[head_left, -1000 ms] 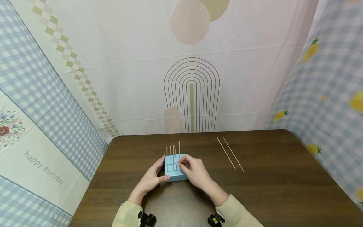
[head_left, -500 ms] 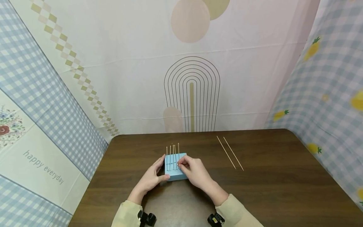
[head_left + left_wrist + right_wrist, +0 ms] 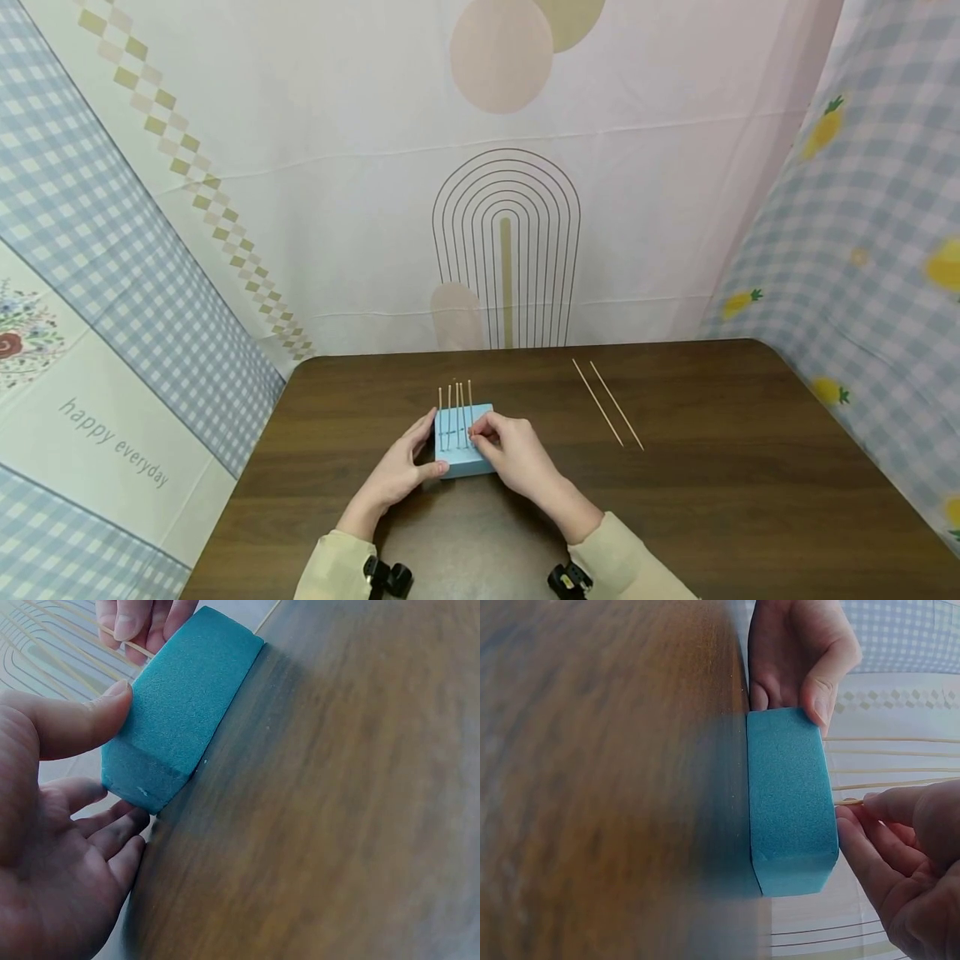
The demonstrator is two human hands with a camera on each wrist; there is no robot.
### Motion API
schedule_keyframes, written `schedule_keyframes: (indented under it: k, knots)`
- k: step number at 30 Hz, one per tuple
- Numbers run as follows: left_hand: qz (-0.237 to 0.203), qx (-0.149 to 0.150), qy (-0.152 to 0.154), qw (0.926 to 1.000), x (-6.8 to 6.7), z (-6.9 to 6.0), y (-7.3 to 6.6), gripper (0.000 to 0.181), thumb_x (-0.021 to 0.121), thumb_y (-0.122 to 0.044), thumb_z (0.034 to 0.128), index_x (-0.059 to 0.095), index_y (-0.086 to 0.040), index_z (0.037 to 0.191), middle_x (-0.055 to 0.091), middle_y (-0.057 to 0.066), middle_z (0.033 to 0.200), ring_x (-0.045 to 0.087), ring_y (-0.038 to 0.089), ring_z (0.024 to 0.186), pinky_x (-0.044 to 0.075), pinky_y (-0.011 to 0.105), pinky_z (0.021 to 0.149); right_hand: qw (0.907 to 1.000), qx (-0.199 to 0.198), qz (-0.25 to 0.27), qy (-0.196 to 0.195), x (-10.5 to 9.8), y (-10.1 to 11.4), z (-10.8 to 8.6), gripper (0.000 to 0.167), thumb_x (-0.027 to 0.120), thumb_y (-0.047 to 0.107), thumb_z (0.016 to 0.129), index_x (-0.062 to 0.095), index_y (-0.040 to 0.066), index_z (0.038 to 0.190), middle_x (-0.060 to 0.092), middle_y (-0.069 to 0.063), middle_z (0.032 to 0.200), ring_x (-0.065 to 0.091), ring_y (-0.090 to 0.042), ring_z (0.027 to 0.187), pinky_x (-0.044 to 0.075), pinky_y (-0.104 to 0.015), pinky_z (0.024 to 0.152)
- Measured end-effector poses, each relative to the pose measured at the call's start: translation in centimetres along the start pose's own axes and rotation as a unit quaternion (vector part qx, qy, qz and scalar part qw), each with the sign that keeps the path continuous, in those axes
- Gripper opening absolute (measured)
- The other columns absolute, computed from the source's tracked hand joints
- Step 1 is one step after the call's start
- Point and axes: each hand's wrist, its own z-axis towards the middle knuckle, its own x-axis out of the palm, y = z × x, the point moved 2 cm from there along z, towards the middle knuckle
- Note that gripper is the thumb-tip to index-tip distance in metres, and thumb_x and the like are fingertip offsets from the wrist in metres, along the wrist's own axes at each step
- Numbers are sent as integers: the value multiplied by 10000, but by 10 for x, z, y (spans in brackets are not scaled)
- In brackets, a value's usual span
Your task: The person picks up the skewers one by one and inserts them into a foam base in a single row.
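A light blue foam block (image 3: 468, 468) lies on the table with several thin wooden sticks (image 3: 450, 417) standing upright in its top. My left hand (image 3: 399, 473) grips the block's left side, thumb at its near corner; the left wrist view shows that thumb pressed on the block (image 3: 187, 697). On the right, my right hand (image 3: 520, 454) pinches the rightmost stick low down, close to the block's top. In the right wrist view the pinched stick (image 3: 849, 802) meets the block (image 3: 791, 787) beside the fingertips. Its lower tip is hidden.
Two loose sticks (image 3: 598, 403) lie side by side, slanted, on the brown wooden table (image 3: 720, 467) right of the block. A printed cloth (image 3: 360, 250) hangs behind the table, with checked blue cloth (image 3: 862, 208) on both sides.
The stick in my right hand has sunk slightly, its top now nearly level with the others and a little further left. My left hand keeps its hold on the block.
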Motion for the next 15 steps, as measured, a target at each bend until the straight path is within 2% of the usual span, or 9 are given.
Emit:
schedule_keyframes:
  k: [3,15]
  knots:
    - [-27,-40,-14,10000,0,0,0,961,827,-95,932,253,-63,1701,194,194,1759,213,351,1611,231,502,1278,10000,10,-16,3,0,0,0,84,766,86,1003,744,157,963,757,76,910,676,-47,833,588,-286,760]
    - [-48,-31,-53,10000,1,1,1,967,835,-110,928,255,-49,1698,195,212,1755,214,367,1609,227,531,1278,10000,78,-4,49,-1,1,0,79,766,85,1003,737,149,966,756,64,917,676,-60,837,586,-288,759]
